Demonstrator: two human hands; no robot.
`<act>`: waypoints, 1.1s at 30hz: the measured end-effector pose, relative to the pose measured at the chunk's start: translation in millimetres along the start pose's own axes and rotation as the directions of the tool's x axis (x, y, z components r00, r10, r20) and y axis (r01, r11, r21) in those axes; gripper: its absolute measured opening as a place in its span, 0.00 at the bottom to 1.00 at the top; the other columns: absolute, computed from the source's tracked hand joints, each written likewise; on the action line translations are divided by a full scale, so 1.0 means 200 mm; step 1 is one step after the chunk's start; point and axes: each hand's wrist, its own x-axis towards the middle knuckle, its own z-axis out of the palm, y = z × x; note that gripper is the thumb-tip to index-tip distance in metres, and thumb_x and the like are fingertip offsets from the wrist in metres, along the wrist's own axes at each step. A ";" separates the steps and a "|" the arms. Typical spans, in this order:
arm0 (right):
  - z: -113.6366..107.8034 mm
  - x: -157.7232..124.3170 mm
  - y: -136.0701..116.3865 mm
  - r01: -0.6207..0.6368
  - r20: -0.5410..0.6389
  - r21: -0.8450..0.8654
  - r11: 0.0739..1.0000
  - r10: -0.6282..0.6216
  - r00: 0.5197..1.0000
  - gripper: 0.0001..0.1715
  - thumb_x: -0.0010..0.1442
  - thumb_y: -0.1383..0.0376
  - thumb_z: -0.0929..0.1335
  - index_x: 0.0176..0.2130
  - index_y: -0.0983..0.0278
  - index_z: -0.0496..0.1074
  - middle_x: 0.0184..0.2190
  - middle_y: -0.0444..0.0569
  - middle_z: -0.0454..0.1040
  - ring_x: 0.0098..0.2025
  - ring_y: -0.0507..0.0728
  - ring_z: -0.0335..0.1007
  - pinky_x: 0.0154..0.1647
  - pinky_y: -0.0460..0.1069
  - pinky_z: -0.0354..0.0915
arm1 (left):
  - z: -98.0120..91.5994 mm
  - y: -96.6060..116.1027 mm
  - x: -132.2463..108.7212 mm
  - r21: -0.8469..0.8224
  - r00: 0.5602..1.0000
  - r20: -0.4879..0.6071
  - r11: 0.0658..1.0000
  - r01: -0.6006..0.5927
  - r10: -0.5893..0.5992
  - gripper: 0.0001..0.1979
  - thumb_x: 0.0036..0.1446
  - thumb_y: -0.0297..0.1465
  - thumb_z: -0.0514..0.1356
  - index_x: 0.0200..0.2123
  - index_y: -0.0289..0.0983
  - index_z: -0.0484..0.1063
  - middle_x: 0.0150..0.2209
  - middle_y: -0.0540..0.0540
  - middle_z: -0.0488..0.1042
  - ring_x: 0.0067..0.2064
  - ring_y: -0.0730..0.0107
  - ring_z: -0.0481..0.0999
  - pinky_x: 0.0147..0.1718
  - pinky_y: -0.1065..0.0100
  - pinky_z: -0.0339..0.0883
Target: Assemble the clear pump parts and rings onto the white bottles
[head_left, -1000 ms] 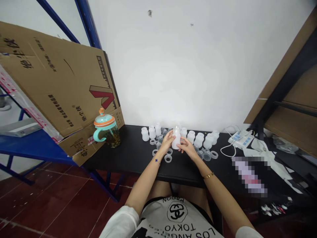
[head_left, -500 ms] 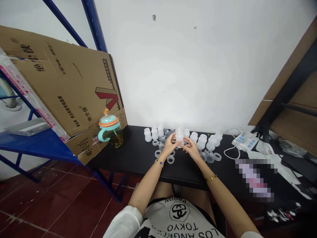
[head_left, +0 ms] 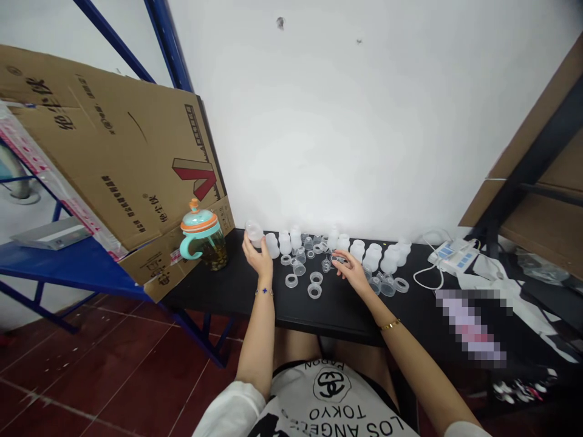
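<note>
My left hand [head_left: 257,255] is raised over the left part of the black table [head_left: 255,297] with a small translucent white bottle [head_left: 254,232] gripped in its fingers, just left of the row of similar bottles [head_left: 285,241]. My right hand [head_left: 351,270] rests low on the table near the middle, fingers pinched on a small clear ring [head_left: 337,260]. Several clear plastic rings [head_left: 314,290] and caps lie between my hands. More white bottles [head_left: 371,256] stand along the wall to the right.
A glass jar with an orange and teal lid [head_left: 201,235] stands at the table's left end, beside a large tilted cardboard box [head_left: 113,158] on blue shelving [head_left: 64,267]. A white power strip [head_left: 453,255] with cables lies at the right, near dark shelving.
My hands have separated. The left hand carried the bottle away to the left end of the row, and the right hand dropped to the small parts on the table.
</note>
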 end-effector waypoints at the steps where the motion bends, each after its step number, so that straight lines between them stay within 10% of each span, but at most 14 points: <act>1: 0.00 0.00 0.00 -0.003 0.002 -0.004 1.000 0.003 1.000 0.26 0.55 0.53 0.73 0.52 0.56 0.72 0.54 0.50 0.75 0.24 0.49 0.68 0.18 0.45 0.62 | -0.01 -0.03 0.02 0.050 1.000 -0.009 0.999 0.003 -0.002 0.32 0.65 0.42 0.57 0.67 0.34 0.57 0.62 0.32 0.65 0.64 0.51 0.64 0.61 0.59 0.56; 11: 0.00 0.01 0.01 -0.005 0.027 -0.061 0.998 0.007 1.000 0.25 0.57 0.51 0.72 0.51 0.58 0.73 0.52 0.52 0.76 0.24 0.49 0.68 0.17 0.45 0.62 | 0.00 -0.18 0.03 0.519 0.952 0.130 0.837 0.171 -0.276 0.27 0.65 0.40 0.57 0.65 0.41 0.60 0.54 0.39 0.75 0.57 0.51 0.70 0.55 0.58 0.62; 33: 0.01 -0.01 -0.03 0.000 0.067 -0.178 0.984 0.012 0.998 0.26 0.56 0.50 0.71 0.50 0.61 0.74 0.41 0.50 0.78 0.23 0.50 0.69 0.20 0.45 0.63 | 0.04 -0.26 0.00 0.410 0.930 0.178 0.883 0.227 -0.321 0.27 0.62 0.26 0.59 0.64 0.33 0.59 0.59 0.32 0.70 0.57 0.51 0.73 0.55 0.58 0.67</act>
